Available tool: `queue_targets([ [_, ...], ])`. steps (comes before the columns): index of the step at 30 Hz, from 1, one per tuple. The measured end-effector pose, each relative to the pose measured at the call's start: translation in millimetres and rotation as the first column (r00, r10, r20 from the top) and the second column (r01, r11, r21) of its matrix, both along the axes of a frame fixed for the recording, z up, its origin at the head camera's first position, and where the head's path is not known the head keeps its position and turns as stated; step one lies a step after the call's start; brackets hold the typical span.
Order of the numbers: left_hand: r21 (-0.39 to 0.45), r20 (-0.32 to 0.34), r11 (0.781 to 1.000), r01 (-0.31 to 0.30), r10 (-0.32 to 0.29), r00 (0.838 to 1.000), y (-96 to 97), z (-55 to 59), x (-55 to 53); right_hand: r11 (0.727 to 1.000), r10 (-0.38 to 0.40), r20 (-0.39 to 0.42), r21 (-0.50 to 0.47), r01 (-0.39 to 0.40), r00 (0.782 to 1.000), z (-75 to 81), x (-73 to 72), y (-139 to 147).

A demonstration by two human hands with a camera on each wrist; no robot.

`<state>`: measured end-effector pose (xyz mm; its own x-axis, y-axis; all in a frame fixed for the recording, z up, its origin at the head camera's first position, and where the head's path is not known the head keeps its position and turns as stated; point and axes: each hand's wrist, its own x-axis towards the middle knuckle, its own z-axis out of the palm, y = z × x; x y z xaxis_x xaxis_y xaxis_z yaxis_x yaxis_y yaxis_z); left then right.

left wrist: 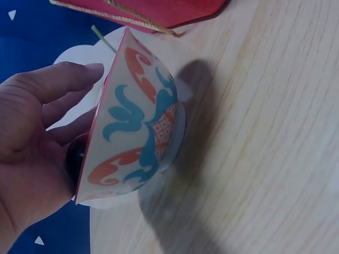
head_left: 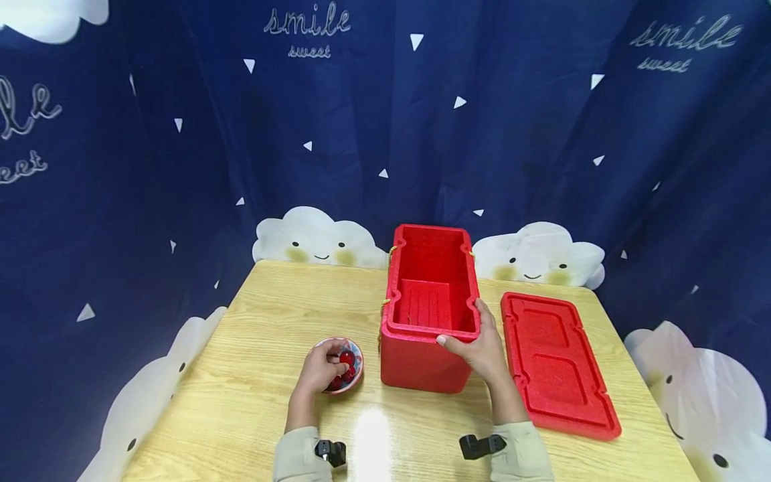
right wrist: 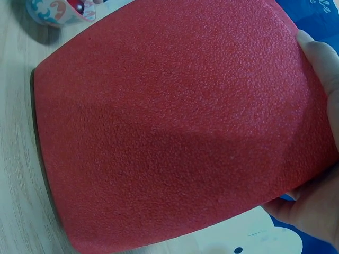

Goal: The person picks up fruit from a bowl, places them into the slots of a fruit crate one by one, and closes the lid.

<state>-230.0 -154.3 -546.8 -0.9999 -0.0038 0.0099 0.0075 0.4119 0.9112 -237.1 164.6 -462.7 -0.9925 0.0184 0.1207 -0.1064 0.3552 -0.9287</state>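
Observation:
My left hand point(head_left: 322, 368) reaches over the rim of a small patterned bowl point(left wrist: 135, 124), fingers bent down among shiny red cherries point(head_left: 347, 359). One dark cherry point(left wrist: 77, 156) shows beside the palm in the left wrist view, and a green stem point(left wrist: 103, 37) sticks up past the far rim. Whether the fingertips pinch a cherry, I cannot tell. My right hand point(head_left: 484, 345) grips the near right corner of an uncovered red foam box point(head_left: 421, 365), thumb over the front rim and fingers along its right side. The box's ribbed floor shows inside.
A red lid point(head_left: 557, 365) lies flat right of the box on the wooden table point(head_left: 253, 402). Yellow rope point(head_left: 385, 302) runs through notches in the box's sides. Behind the table hangs a dark blue curtain point(head_left: 361, 100) with white clouds.

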Motion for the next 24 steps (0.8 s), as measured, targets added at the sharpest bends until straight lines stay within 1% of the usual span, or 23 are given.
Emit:
queue_targets([
  [3,0.005,0.011,1.0,0.002,-0.002,1.0,0.2,-1.2,-1.3,1.0,0.002,0.008,-0.005,-0.002,1.0,0.2,0.2,0.4],
  [6,0.001,0.008,1.0,0.005,-0.005,1.0,0.1,-1.4,-2.1,1.0,0.01,0.007,-0.016,-0.01,1.0,-0.2,0.0,0.3],
  [11,-0.063,-0.014,0.998,-0.007,0.007,1.0,1.4,-1.1,-3.1,0.999,0.015,0.004,-0.032,-0.015,1.0,-1.4,-1.4,0.8],
  [17,-0.156,-0.026,0.987,-0.048,0.044,0.999,3.9,-4.8,-4.9,0.999,0.016,0.011,-0.035,-0.016,1.0,-2.0,-1.3,1.4],
  [21,-0.198,-0.05,0.976,-0.086,0.077,0.996,6.7,-7.5,-6.0,0.999,0.011,0.018,-0.032,-0.011,1.0,-2.1,-1.0,1.5],
  [24,-0.207,-0.073,0.972,-0.111,0.098,0.993,9.2,-8.1,-5.3,0.999,0.011,0.02,-0.035,-0.011,1.0,-2.1,-0.7,1.5],
])
